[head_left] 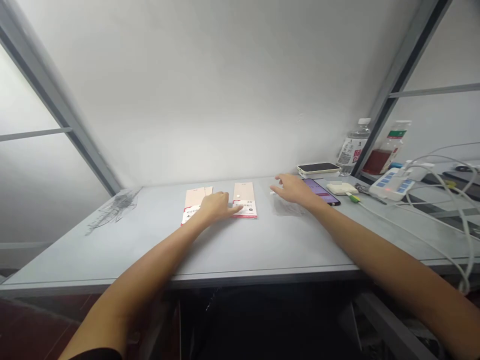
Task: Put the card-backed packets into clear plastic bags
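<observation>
My left hand lies over the right side of a pale pink flat packet, its thumb stretched toward a second pale pink packet and reaching that one's white-and-red label. Its other fingers are partly bent and partly hidden; I see nothing gripped in them. To the right, my right hand hovers at or just above a clear plastic bag, with thumb and fingers apart. Whether it touches the bag I cannot tell. Both packets lie flat on the grey desk, printed labels at their near ends.
A lit phone, another dark-screened phone, a white device and a power strip with cables stand right. Behind are a water bottle and a bottle of red-brown liquid. Crumpled dark mesh lies left.
</observation>
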Demonstrator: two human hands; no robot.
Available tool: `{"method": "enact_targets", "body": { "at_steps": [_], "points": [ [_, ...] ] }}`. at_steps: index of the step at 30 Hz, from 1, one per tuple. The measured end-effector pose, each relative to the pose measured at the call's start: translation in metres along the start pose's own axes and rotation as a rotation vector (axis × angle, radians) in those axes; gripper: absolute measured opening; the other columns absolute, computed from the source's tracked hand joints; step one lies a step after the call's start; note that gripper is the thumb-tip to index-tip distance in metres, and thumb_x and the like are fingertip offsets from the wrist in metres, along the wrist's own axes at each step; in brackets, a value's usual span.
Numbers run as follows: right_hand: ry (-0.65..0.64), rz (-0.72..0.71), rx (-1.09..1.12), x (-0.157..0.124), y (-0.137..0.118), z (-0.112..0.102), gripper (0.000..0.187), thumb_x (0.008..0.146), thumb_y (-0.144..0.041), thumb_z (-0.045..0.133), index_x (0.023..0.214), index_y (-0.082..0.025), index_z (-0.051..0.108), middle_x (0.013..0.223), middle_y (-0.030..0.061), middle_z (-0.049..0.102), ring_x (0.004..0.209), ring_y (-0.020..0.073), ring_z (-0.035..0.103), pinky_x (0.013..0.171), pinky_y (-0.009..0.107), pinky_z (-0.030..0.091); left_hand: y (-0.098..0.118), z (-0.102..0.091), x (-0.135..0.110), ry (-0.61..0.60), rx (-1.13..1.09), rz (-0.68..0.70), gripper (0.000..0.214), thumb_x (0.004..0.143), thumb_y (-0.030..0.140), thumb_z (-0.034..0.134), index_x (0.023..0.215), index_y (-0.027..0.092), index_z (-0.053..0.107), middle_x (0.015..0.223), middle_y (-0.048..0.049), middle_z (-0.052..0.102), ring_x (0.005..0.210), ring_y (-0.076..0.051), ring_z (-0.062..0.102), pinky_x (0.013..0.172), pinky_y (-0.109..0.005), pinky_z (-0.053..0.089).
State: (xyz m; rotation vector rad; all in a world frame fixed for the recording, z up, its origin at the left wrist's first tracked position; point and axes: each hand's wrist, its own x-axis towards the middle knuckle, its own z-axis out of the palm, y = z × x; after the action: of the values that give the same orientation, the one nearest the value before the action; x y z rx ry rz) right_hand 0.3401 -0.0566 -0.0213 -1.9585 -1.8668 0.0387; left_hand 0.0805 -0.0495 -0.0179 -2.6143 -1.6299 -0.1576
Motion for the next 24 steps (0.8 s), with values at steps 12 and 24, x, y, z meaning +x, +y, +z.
{"method": "enact_targets", "body": {
  "at_steps": [12,24],
  "points": [
    [-0.128,-0.350,0.210,-0.051,-0.064,0.000,0.043,0.085,-0.045,0.039,0.056,-0.018,0.056,0.058,0.0013,0.060,0.054,0.0124,0.051,0.052,0.025,0.031,0.020,-0.013,-0.010,-0.027,0.163,0.055,0.024,0.079,0.018,0.037,0.074,0.015,0.061,0.075,-0.0106,0.063,0.064,-0.020,0.059,0.054,-0.029,0.035],
    [-0.224,-0.053,0.885,-0.037,-0.051,-0.018,0.048,0.076,-0.064,0.048,0.083,-0.018,0.057,0.078,0.0063,0.067,0.050,0.0124,0.059,0.048,0.024,0.043,0.010,-0.032,-0.014,0.500,-0.305,0.126,0.027,0.088,0.035,0.033,0.079,0.019,0.053,0.078,-0.0020,0.062,0.061,-0.011,0.051,0.059,-0.025,0.037]
  ]
}}
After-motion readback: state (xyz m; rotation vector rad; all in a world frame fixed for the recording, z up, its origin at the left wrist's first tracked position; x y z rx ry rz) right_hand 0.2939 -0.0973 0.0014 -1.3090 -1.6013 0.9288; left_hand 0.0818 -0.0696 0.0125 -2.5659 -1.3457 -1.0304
